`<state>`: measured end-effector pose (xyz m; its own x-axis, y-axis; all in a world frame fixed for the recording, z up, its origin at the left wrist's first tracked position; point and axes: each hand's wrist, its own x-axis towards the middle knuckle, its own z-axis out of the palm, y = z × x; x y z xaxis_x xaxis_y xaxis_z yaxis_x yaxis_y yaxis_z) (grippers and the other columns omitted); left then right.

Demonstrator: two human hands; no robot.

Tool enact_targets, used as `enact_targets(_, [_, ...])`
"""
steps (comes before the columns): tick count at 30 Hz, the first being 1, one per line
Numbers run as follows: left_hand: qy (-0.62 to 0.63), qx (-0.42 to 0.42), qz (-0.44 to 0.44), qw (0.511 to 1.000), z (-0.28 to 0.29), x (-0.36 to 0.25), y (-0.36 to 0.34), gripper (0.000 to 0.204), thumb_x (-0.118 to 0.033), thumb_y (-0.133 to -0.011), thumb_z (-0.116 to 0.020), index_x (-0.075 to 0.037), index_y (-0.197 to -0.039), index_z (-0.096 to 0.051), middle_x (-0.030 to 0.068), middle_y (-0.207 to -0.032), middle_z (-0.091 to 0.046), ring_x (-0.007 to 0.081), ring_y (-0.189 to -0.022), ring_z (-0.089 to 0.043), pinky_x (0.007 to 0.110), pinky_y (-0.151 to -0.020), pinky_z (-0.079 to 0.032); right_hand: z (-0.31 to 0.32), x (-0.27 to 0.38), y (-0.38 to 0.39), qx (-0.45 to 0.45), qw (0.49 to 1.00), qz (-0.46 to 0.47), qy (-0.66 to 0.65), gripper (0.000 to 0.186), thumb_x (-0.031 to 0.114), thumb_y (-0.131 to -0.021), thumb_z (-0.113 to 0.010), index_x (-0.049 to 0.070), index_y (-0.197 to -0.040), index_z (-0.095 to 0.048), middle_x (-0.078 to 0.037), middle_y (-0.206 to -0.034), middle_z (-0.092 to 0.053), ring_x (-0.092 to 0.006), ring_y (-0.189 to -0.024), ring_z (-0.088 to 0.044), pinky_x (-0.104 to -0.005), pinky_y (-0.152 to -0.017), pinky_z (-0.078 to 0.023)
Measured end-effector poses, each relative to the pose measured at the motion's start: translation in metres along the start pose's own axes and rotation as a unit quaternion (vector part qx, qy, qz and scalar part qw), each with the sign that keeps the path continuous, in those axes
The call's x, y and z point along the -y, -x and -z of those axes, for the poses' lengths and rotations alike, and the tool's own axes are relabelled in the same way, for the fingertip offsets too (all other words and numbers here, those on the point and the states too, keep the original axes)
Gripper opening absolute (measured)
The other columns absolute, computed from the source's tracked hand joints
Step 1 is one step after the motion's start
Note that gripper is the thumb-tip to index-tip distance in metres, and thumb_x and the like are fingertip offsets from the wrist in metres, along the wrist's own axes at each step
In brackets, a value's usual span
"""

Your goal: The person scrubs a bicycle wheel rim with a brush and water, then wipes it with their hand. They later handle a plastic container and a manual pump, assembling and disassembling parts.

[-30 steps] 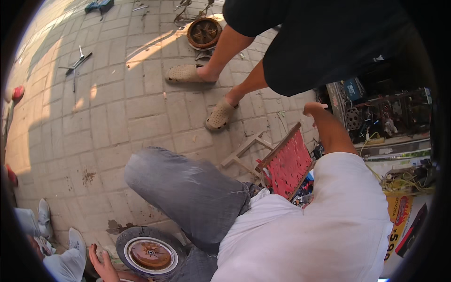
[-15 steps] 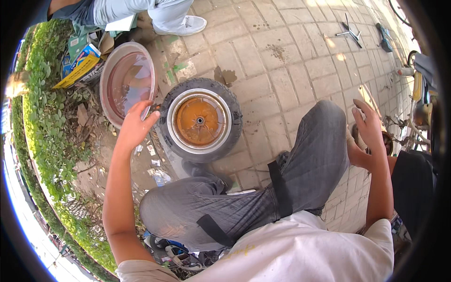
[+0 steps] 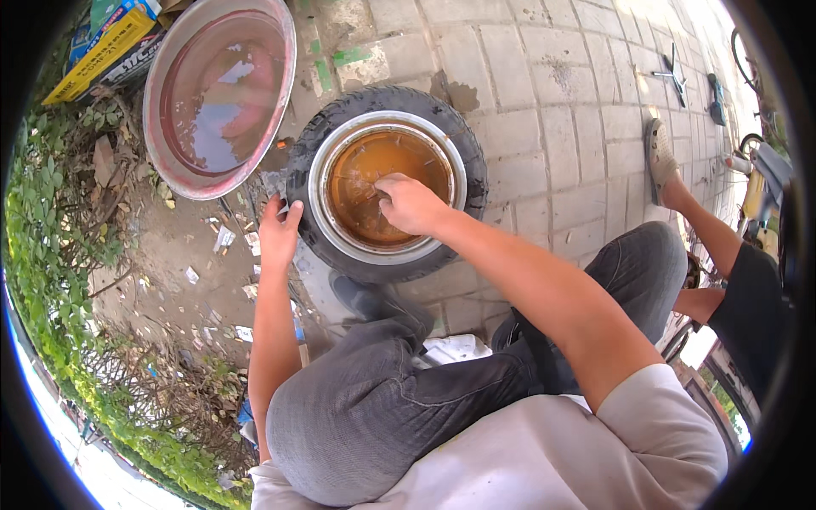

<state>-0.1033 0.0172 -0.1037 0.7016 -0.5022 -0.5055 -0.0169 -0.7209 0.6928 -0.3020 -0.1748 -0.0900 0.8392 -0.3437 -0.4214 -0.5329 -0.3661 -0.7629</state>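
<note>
A wheel with a black tyre [image 3: 472, 191], a silver rim [image 3: 316, 191] and a rusty orange-brown hub [image 3: 348, 174] lies flat on the paving before me. Over its middle is my right hand [image 3: 410, 204], fingers bent and pressed together down at the hub's centre. They hide the centre hole, and whatever they pinch, if anything, is out of sight. Beside the tyre's left edge, my left hand [image 3: 279, 234] has its thumb and fingers apart, the thumb close to or against the rubber.
A pinkish basin [image 3: 153, 161] of water stands at the upper left, near yellow and blue boxes [image 3: 102, 55]. Shrubs [image 3: 51, 280] and littered dirt lie left. Another person's sandalled foot [image 3: 661, 157] is at right; a metal three-armed tool [image 3: 674, 75] lies farther off.
My right hand has swung from beside my right knee to the hub's centre. My left hand has come to the tyre's edge. The view has shifted, and another person's legs have left the top.
</note>
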Motion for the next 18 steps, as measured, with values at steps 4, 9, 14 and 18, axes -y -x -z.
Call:
enact_targets(4, [0.067, 0.045, 0.0, 0.997, -0.01, -0.011, -0.004, 0.047, -0.023, -0.091, -0.062, 0.003, -0.128, -0.051, 0.0109, -0.104, -0.065, 0.0137, -0.089, -0.059, 0.026, -0.081, -0.047, -0.013, -0.005, -0.018, -0.207, 0.976, -0.065, -0.03, 0.033, 0.011, -0.082, -0.054, -0.003, -0.111, -0.058, -0.021, -0.115, -0.056, -0.0378, -0.109, -0.052, -0.0423, -0.094, -0.044])
enact_targets(9, [0.044, 0.085, -0.008, 0.995, -0.005, 0.018, -0.016, 0.043, -0.022, -0.091, -0.061, 0.003, -0.125, -0.053, 0.0081, -0.104, -0.065, 0.0135, -0.087, -0.059, 0.027, -0.081, -0.046, -0.009, 0.007, -0.019, -0.274, 0.958, -0.07, -0.045, 0.034, 0.007, -0.08, -0.057, -0.003, -0.112, -0.057, -0.02, -0.118, -0.054, -0.0377, -0.109, -0.052, -0.0424, -0.094, -0.043])
enact_targets(14, [-0.047, 0.112, 0.012, 0.993, -0.003, 0.027, -0.014, 0.035, -0.024, -0.092, -0.059, 0.002, -0.114, -0.059, 0.0109, -0.091, -0.066, 0.0141, -0.08, -0.057, 0.029, -0.075, -0.046, -0.032, 0.02, -0.019, -0.289, 0.954, -0.071, -0.031, 0.037, 0.005, -0.08, -0.056, -0.002, -0.116, -0.056, -0.021, -0.124, -0.052, -0.038, -0.114, -0.05, -0.0413, -0.099, -0.041])
enact_targets(18, [-0.05, 0.089, 0.014, 0.995, -0.004, 0.029, -0.007, 0.033, -0.025, -0.091, -0.059, 0.003, -0.109, -0.06, 0.0115, -0.086, -0.065, 0.014, -0.075, -0.056, 0.029, -0.07, -0.046, -0.042, 0.031, -0.033, -0.243, 0.962, -0.062, -0.108, 0.047, 0.003, -0.081, -0.05, -0.007, -0.127, -0.045, -0.027, -0.13, -0.047, -0.0406, -0.121, -0.045, -0.0414, -0.103, -0.038])
